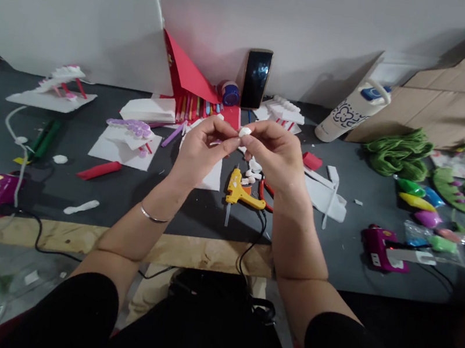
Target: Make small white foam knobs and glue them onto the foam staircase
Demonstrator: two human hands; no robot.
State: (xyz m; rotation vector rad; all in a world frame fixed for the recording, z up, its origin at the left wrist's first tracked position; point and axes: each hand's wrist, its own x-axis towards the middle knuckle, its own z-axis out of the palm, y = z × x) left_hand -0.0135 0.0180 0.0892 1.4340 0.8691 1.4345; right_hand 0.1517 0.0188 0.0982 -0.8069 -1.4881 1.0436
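Observation:
A small white lump (245, 132), perhaps soft clay, is pinched between both hands above the middle of the table. My left hand (199, 148) has its thumb and finger closed at the lump's left side. From the right, my right hand (278, 152) grips it between thumb and forefinger. Below them a yellow glue gun (242, 193) lies with its cord running off the front edge. Several white pieces (255, 167) sit just beyond the gun, and a red-handled tool (265, 194) is partly hidden by my right forearm.
White cards with small models, one with a purple top (131, 127), stand on the left. A phone (256, 78) leans on the back wall. On the right are a bottle (345, 115), green yarn (399, 150) and colourful packets (417, 201). Purple power strips (373, 246) lie at both sides.

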